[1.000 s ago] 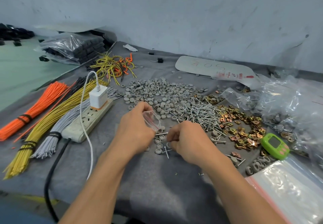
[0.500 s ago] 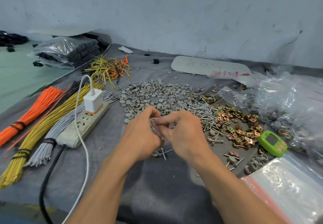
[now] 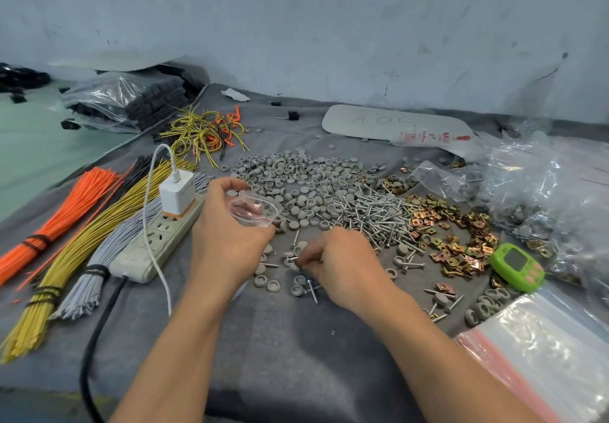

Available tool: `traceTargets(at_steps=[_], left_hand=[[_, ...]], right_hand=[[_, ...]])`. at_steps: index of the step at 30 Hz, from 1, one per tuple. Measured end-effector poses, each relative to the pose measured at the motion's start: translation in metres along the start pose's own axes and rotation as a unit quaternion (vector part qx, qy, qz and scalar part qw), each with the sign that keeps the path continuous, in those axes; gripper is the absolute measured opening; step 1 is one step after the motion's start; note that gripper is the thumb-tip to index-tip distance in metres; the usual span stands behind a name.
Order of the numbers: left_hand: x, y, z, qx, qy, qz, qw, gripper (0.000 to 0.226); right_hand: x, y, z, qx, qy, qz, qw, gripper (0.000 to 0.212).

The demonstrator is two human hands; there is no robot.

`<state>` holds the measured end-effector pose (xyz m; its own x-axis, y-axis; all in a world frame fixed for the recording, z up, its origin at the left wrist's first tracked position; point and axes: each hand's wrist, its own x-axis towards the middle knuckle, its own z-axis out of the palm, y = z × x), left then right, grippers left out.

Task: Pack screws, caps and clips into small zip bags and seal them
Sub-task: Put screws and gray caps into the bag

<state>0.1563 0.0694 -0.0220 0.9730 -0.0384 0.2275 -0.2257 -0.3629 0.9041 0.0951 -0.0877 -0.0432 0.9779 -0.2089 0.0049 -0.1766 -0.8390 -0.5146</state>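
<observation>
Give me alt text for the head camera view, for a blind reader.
A person's left hand holds a small clear zip bag open above a grey cloth table, while the right hand pinches a small part off the cloth. Behind lie piles of grey caps, screws and brass clips; wire bundles and a power strip sit left.

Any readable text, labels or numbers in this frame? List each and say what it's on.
"50": faint red handwriting, likely reading, on the white pouch at the back of the table; the marks beside it are unreadable.
Red printed label at that pouch's right end: too blurred to read.
Green gadget and white charger: no legible text.
</observation>
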Motion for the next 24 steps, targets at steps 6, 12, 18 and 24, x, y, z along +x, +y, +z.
traceTargets(at_steps=[6,12,18,24], left_hand=[[-0.001,-0.003,-0.004,0.094,-0.022,0.032,0.995,0.062],[-0.004,-0.005,0.001,0.161,-0.085,0.033,0.983,0.064],[-0.008,-0.003,0.009,0.164,-0.143,0.070,0.974,0.062],[-0.011,0.004,0.013,0.119,-0.175,0.110,0.971,0.065]], right_hand=[[-0.002,-0.004,0.005,-0.020,0.049,-0.007,0.999,0.008],[-0.002,-0.002,0.004,-0.049,0.065,0.002,0.997,0.008],[-0.006,0.003,-0.011,0.257,0.124,-0.022,0.958,0.017],[-0.010,-0.012,-0.011,0.258,0.111,-0.089,0.956,0.013]])
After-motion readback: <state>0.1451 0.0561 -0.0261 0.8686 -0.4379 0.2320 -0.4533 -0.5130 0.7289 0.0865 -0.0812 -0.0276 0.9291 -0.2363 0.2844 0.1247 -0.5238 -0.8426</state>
